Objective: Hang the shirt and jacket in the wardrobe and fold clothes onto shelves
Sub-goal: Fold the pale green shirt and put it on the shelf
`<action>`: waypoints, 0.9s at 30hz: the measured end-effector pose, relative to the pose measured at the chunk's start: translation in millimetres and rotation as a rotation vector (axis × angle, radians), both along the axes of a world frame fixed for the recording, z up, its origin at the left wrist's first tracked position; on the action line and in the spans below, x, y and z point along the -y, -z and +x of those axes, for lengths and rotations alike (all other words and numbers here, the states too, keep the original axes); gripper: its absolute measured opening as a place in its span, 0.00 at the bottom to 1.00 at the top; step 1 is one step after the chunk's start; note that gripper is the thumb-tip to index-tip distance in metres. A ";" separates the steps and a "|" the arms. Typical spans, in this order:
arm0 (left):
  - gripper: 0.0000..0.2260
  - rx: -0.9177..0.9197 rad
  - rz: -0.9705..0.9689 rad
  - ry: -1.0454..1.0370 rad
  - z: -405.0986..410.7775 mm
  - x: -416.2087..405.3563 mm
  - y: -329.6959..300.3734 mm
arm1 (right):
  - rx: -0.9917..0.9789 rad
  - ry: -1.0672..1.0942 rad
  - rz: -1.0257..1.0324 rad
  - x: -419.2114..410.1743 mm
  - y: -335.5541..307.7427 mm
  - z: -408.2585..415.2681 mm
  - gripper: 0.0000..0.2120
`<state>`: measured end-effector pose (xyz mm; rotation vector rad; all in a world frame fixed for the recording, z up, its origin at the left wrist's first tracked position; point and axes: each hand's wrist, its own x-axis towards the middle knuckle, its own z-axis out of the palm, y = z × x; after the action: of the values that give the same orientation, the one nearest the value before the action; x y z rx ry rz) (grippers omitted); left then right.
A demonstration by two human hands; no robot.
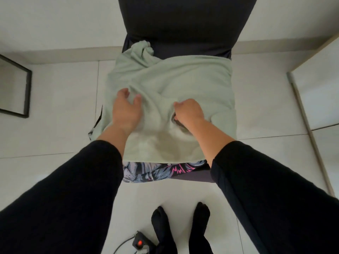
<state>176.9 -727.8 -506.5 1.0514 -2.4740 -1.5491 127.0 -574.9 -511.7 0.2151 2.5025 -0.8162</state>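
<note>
Head view looks straight down on a pale green garment [183, 83] spread over the seat of a dark chair [183, 21], with a patterned piece of clothing [145, 171] poking out from under its near edge. Your left hand [125, 109] lies on the cloth at the left side, its fingers [137, 99] loosely bent and pressing into the folds rather than clearly pinching anything. Your right hand [187, 111] is near the middle, knuckles up, curled tightly into a bunched ridge of fabric. The garment runs long from near to far, its far end twisted into a knot-like lump by the chair back. Both hands sit on the near half, so the loose bulk lies beyond them, away from you. Your right hand is the one with the firm hold; the next lift or fold probably leads from there.
</note>
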 end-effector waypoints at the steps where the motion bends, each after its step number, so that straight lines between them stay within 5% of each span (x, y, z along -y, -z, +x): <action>1: 0.23 0.004 0.141 -0.043 -9.3 -1.1 -2.3 | 0.067 0.080 -0.086 4.1 -1.8 -3.8 0.17; 4: 0.23 0.096 0.357 -0.117 -30.9 -3.6 -3.1 | 0.302 0.215 -0.290 11.3 -2.2 -8.6 0.15; 6: 0.13 0.102 0.405 -0.134 -37.8 -3.0 -2.5 | 0.396 0.290 -0.425 13.7 -3.3 -11.2 0.11; 7: 0.06 0.073 0.415 -0.152 -39.8 -2.7 -4.5 | 0.394 0.341 -0.512 14.9 -6.7 -13.4 0.08; 10: 0.10 -0.068 0.425 -0.211 -45.8 3.0 -3.6 | 0.257 0.440 -0.701 19.4 -15.0 -25.3 0.03; 16: 0.08 -0.139 0.277 -0.234 -24.2 16.3 11.9 | 0.182 0.294 -0.618 27.1 -16.0 -19.4 0.05; 22: 0.10 -0.220 0.163 -0.339 30.3 6.3 -9.2 | -0.282 0.062 -0.446 20.0 -11.0 23.0 0.11; 25: 0.09 -0.080 0.100 -0.283 68.1 -1.5 -13.7 | -0.283 -0.075 -0.336 1.9 -14.2 58.4 0.13; 27: 0.07 0.048 -0.018 -0.227 86.2 -1.9 -3.9 | -0.330 -0.251 -0.074 -8.9 -9.2 75.2 0.15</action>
<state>263.2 -725.9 -502.6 1.3274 -2.2962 -1.4485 202.3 -566.0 -502.5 -0.2759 2.7197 -0.8952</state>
